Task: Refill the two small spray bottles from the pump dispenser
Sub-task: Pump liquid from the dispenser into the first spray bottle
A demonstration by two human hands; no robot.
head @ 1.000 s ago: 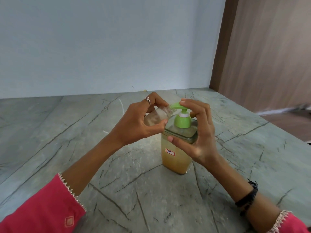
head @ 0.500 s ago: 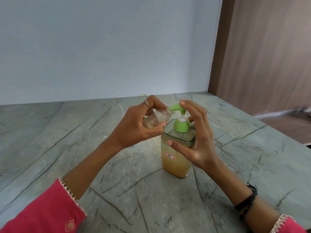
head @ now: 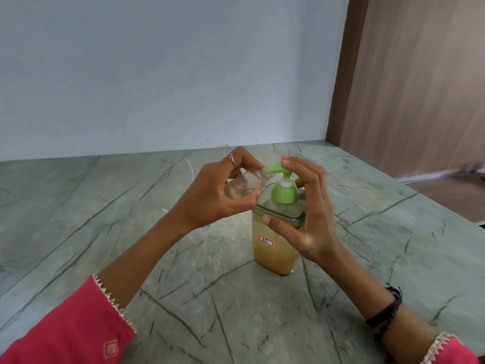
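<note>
1. Pump dispenser (head: 275,240), a clear square bottle of amber liquid with a green pump head and a small red-edged label, stands upright on the grey veined stone surface (head: 105,232), near its middle.
2. Left hand (head: 210,195) curls round a small clear plastic spray bottle (head: 244,183), holding it tilted with its open mouth right at the tip of the green spout (head: 274,169). A ring sits on 1 finger. The bottle already looks partly filled with pale liquid.
3. Right hand (head: 307,214) wraps the dispenser: the thumb presses the front of its shoulder, fingers curl behind, and the index fingertip rests on top of the pump head.
4. Against 0.5 s ago, the pump head stands higher, with more of its white collar and stem showing. I'd say a press has just been released and the pump is refilling for another stroke.
5. Against 1 s ago, both hands keep the same hold, and the small bottle stays at the spout; only the pump's height and my view of it differ slightly.
6. For the task, that reads as mid-fill of the 1st bottle, several strokes likely left. I can't see a 2nd spray bottle anywhere here, nor any spray cap.
7. Spout and mouth must stay aligned, or liquid will run over the fingers.
</note>
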